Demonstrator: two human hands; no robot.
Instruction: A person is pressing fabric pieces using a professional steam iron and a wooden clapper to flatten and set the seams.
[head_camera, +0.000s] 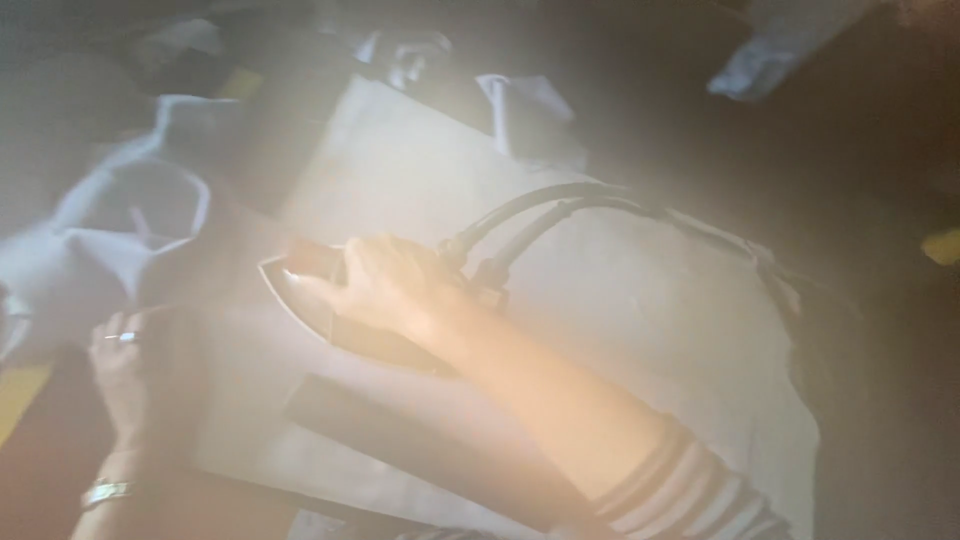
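A dark, pointed clothes iron with a metal soleplate sits on a pale padded ironing surface, near its left edge. The right hand grips its handle, fingers curled tight around it. Two black cords arch behind. The left hand lies flat beside it on dark cloth, fingers loosely together. Crumpled white fabric lies at the left.

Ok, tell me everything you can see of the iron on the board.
The iron looks like a heavy industrial type with a pointed, pale-edged soleplate and a dark body, sitting flat on the pale padded board, tip pointing left. The right hand grips its handle from above. Two dark hoses or cords arc up from its rear. The picture is hazy, so finer detail is unclear.
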